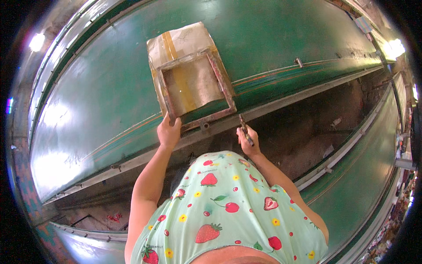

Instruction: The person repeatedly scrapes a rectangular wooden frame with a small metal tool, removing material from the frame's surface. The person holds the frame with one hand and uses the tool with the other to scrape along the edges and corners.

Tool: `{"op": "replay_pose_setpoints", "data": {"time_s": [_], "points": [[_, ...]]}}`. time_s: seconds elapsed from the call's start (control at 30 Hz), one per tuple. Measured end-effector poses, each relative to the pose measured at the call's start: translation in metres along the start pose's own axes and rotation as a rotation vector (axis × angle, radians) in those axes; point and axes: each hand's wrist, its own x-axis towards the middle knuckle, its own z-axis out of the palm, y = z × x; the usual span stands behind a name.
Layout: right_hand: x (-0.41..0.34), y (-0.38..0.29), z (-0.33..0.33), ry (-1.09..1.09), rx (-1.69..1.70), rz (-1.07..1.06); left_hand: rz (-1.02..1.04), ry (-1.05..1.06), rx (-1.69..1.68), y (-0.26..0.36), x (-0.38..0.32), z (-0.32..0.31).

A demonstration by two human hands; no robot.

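Observation:
My left hand (168,133) grips the lower left corner of a worn, stained rectangular frame (222,79), its thumb on the near side. The frame rests on a piece of cardboard (188,38) with brown tape across it, and its near side reaches the table's front rail. Through the frame's opening I see the cardboard's curved near edge and some green tabletop. My right hand (249,140) holds a slim, dark, speckled tool (245,130) just off the frame's near right corner. Its exact kind cannot be made out.
A long green table (270,36) with a metal front rail (273,104) stretches before me. Short stops (299,62) stick out along it. Behind me stands another green table (356,178), across a dark aisle (316,125) with scraps on its floor.

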Motion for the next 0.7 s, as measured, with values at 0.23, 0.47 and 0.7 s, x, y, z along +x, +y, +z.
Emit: {"op": "replay_pose_setpoints", "data": {"time_s": [0.23, 0.47, 0.7], "points": [[0.029, -0.009, -0.008, 0.08, 0.091, -0.032, 0.062, -0.013, -0.048, -0.009, 0.0, 0.0], [0.04, -0.032, 0.007, 0.046, -0.076, -0.182, -0.05, 0.017, -0.078, -0.014, 0.007, 0.002], [0.024, -0.056, -0.03, -0.061, -0.358, -0.344, -0.065, -0.242, -0.321, -0.027, 0.058, -0.033]]}}
